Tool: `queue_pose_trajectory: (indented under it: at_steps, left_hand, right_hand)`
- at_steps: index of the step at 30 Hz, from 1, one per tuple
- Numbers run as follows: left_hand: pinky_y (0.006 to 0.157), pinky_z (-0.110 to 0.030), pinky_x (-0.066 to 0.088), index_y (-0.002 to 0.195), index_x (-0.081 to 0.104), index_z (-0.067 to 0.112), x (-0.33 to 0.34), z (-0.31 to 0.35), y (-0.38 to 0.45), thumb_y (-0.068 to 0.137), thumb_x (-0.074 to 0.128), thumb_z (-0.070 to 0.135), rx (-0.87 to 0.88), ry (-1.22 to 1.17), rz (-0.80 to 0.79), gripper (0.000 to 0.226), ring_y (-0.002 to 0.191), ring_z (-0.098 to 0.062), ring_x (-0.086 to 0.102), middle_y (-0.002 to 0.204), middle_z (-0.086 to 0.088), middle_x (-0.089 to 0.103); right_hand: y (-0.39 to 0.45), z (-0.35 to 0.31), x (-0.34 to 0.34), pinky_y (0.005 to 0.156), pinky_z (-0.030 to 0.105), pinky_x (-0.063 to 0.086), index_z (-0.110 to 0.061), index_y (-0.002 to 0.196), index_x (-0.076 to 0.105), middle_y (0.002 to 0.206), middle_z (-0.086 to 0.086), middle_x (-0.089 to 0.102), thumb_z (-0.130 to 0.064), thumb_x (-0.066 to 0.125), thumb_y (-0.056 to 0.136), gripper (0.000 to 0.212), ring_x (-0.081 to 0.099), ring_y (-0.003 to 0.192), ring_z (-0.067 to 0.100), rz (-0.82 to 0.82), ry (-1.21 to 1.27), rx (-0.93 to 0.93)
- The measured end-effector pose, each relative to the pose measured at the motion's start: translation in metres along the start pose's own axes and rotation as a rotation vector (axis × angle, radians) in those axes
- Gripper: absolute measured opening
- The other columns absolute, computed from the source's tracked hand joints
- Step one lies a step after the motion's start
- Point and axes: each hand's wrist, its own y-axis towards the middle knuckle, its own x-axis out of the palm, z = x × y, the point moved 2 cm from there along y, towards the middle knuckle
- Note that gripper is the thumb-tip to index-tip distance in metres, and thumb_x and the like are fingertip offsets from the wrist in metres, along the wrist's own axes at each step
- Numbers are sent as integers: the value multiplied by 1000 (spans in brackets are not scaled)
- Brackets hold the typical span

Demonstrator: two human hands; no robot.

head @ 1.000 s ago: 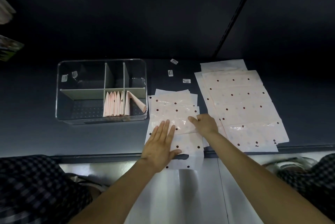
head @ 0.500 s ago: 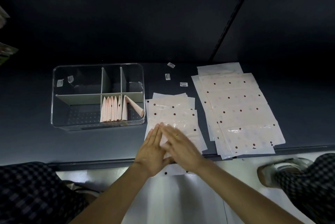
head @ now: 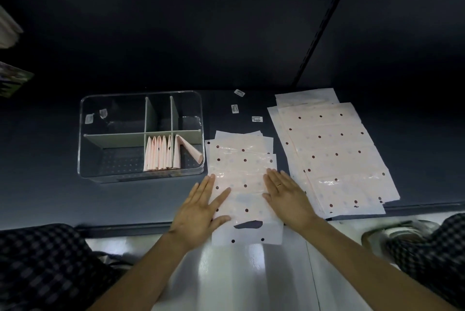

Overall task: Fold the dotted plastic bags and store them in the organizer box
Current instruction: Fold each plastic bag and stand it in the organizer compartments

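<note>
Both hands lie flat, fingers straight, on the dotted bag (head: 242, 179) at the desk's (head: 50, 197) near edge: left hand (head: 201, 210) on its nine o'clock side, right hand (head: 286, 197) at three. The organizer box (head: 83, 149) sits at ten o'clock, folded bags (head: 162, 154) upright in one front compartment. A flat stack (head: 332, 154) lies at two o'clock.
</note>
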Motion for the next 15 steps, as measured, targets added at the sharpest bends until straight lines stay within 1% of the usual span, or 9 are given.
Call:
queue_pose_trajectory:
  at_steps: [1, 2, 3, 5, 7, 9, 12, 14, 15]
  left_hand:
    - [115, -39, -18, 148, -5, 34, -2, 4, 2, 87, 3, 67, -21, 22, 6, 70, 141, -25, -24, 154, -8, -23]
    - [115, -39, -18, 150, 0, 30, -4, 8, 4, 90, 5, 63, -40, 48, 16, 68, 143, -24, -22, 155, -7, -20]
    - [116, -38, -16, 151, 6, 26, -5, 13, 7, 94, 9, 60, -57, 60, 30, 66, 144, -23, -16, 158, -6, -14]
    - [118, -37, -5, 150, 16, 19, -8, 22, 13, 99, 19, 52, -91, 52, 54, 61, 146, -22, 2, 159, -4, 4]
    - [114, -35, 12, 148, 22, 17, -10, 32, 17, 99, 24, 49, -107, 38, 77, 58, 139, -21, 20, 155, -2, 20]
    - [108, -32, 20, 147, 24, 19, -11, 41, 20, 99, 28, 47, -120, 34, 97, 56, 132, -21, 31, 151, -2, 28]
    - [108, -32, 25, 143, 34, 20, -12, 52, 24, 97, 37, 45, -127, 37, 141, 52, 126, -23, 44, 145, -4, 41]
    - [106, -31, 34, 129, 54, 22, -15, 57, 22, 86, 58, 41, -89, 56, 182, 47, 113, -18, 58, 129, -1, 58]
    - [100, -30, 43, 115, 65, 23, -16, 59, 21, 72, 73, 38, -46, 58, 203, 46, 103, -14, 64, 116, 1, 67]
  right_hand:
    - [4, 0, -3, 88, 39, 54, 1, 107, 69, 110, 19, 68, -37, 57, 88, 44, 68, 99, 27, 22, -88, -62]
    - [7, 1, -7, 83, 37, 56, -1, 102, 71, 102, 19, 71, -31, 76, 71, 44, 70, 91, 27, 24, -153, -103]
    - [10, 3, -10, 80, 35, 58, -2, 100, 73, 96, 18, 72, -23, 87, 51, 56, 71, 85, 27, 4, -203, -135]
    - [15, 8, -18, 73, 30, 58, -8, 93, 75, 83, 12, 73, -12, 88, 28, 66, 70, 71, 23, -30, -245, -185]
    - [17, 6, -30, 66, 26, 56, -14, 73, 73, 65, 2, 68, -4, 81, 28, 46, 63, 55, 19, 43, -267, -252]
    - [15, 1, -38, 66, 25, 54, -15, 60, 67, 59, -1, 64, 1, 77, 38, 29, 60, 53, 17, 129, -262, -311]
    - [-2, -12, -42, 69, 25, 52, -16, 60, 67, 62, -3, 65, -3, 76, 54, 18, 61, 59, 16, 281, -194, -374]
    - [-15, -24, -45, 70, 26, 51, -16, 64, 67, 66, -3, 66, -6, 75, 61, 14, 61, 62, 15, 352, -96, -416]
    - [-21, -30, -45, 72, 27, 50, -16, 67, 68, 70, -3, 67, -7, 74, 63, 12, 61, 65, 16, 383, -33, -431]
